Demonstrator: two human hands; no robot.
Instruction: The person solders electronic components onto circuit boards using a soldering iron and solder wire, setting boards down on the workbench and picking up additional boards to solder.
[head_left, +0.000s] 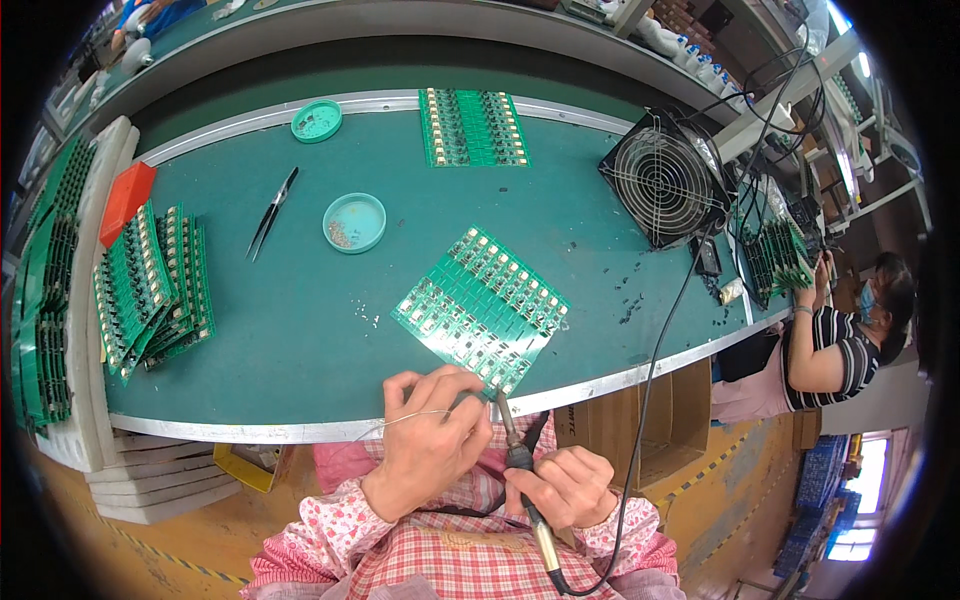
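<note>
A green circuit board panel (pixel 485 310) with rows of pale components lies at an angle near the front edge of the bench. My right hand (pixel 565 487) is closed round a soldering iron (pixel 522 462), whose tip meets the panel's near corner. Close beside it, my left hand (pixel 436 430) is closed on a thin solder wire (pixel 400 421); its fingertips are at the same edge of the panel. The wire's far end is hidden by my fingers.
Tweezers (pixel 272 214), a dish of small parts (pixel 354 224) and another dish (pixel 316 121) lie beyond. One panel (pixel 474 128) sits at the back, stacked panels (pixel 150 290) at left. A fan (pixel 660 175) stands right; its side has a trailing cable (pixel 655 360). A co-worker (pixel 835 350) handles boards.
</note>
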